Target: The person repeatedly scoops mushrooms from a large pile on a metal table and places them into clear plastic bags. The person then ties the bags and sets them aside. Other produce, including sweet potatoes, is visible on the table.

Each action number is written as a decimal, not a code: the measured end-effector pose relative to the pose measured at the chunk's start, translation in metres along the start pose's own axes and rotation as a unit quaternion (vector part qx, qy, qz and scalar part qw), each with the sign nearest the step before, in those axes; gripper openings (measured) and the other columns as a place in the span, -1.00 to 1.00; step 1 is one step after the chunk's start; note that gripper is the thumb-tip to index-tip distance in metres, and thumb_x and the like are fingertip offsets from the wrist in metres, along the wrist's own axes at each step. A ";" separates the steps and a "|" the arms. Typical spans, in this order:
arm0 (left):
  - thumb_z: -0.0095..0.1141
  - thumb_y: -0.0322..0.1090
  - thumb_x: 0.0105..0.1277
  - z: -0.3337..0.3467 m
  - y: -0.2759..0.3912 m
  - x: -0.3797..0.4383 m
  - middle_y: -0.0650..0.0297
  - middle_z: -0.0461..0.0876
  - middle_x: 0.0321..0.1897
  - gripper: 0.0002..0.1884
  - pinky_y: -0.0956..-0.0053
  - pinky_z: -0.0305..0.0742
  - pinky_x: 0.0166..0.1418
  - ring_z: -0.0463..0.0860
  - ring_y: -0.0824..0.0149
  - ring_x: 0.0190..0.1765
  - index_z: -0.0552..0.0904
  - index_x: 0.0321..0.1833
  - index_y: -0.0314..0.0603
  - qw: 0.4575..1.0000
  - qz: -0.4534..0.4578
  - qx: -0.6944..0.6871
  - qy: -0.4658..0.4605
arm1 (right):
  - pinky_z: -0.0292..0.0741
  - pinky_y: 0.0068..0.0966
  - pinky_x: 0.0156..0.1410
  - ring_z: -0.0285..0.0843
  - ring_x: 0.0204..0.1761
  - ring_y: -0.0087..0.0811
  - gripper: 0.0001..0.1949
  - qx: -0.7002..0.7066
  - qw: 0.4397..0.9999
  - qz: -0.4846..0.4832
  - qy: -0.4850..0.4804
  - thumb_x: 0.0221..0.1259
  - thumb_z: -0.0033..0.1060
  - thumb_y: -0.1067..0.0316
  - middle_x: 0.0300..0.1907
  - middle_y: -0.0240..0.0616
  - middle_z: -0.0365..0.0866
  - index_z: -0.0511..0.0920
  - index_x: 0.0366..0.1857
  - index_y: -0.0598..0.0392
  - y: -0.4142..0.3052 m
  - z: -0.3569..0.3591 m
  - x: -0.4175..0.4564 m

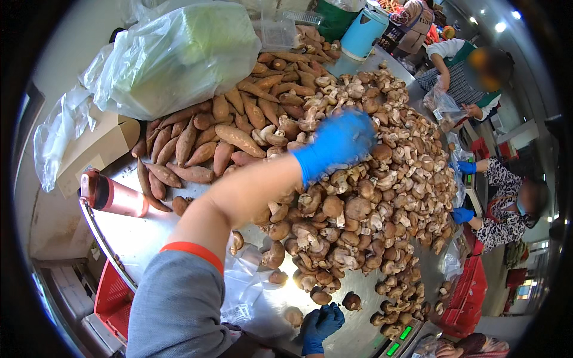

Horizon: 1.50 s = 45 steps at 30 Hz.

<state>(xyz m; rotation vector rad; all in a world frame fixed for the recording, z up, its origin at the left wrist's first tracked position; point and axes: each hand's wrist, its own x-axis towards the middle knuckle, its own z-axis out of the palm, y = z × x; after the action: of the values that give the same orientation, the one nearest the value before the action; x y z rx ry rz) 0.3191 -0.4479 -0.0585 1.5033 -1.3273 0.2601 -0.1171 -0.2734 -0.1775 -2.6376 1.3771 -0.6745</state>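
My left hand [344, 138], in a blue glove, reaches over a large heap of brown shiitake mushrooms [358, 208]. It is blurred, and whether its fingers hold anything is hidden. Low in the view, near my body, my right hand [323, 323], also blue-gloved, has curled fingers with a gap beside the thumb; nothing shows in it. Single mushrooms lie on either side of it, one to the right [352, 301] and one to the left [293, 316]. A clear plastic bag [244, 286] lies flat on the metal table [152, 241], below my left forearm.
Sweet potatoes [239, 138] are piled beyond my left arm, beside a large plastic-wrapped green bundle [179, 58]. A pink tumbler [114, 194], blue kettle [365, 31], scale [403, 340] and red crates [465, 297] stand around. Co-workers are across the table; one has blue-gloved hands [463, 215].
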 end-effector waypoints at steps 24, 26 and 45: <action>-0.32 0.50 0.18 -0.015 -0.129 0.008 -0.05 -0.30 0.49 -0.27 -0.22 -0.47 0.41 -0.30 -0.13 0.50 0.33 0.35 0.38 0.882 -0.268 0.268 -0.279 | 0.26 -0.14 0.03 0.34 -0.09 -0.05 -0.70 0.004 1.000 -0.006 -0.016 -0.15 0.13 0.42 -0.16 -0.07 0.42 0.44 -0.23 0.14 0.006 0.001 0.001; -0.35 0.53 0.15 -0.014 -0.109 0.012 -0.03 -0.31 0.49 -0.23 -0.20 -0.53 0.40 -0.33 -0.10 0.51 0.32 0.35 0.37 0.890 -0.227 0.235 -0.317 | 0.25 -0.14 0.03 0.34 -0.08 -0.06 -0.70 0.001 1.000 0.004 -0.026 -0.14 0.12 0.42 -0.15 -0.07 0.42 0.44 -0.21 0.14 0.005 0.000 0.001; -0.05 0.21 0.24 0.031 0.147 -0.057 0.14 -0.06 0.48 -0.39 -0.32 0.08 0.30 0.30 -0.20 0.29 0.25 0.37 0.45 0.910 -0.006 0.047 -0.412 | 0.28 -0.16 0.07 0.32 0.00 -0.04 -0.78 0.009 1.000 -0.017 -0.009 -0.08 0.08 0.36 -0.12 0.00 0.40 0.43 -0.34 0.20 0.002 0.000 0.003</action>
<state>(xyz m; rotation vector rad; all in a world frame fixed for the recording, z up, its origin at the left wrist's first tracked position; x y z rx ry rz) 0.1644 -0.4125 -0.0322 1.7830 -1.9747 -0.3814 -0.1175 -0.2766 -0.1770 -2.6511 1.3186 -0.6627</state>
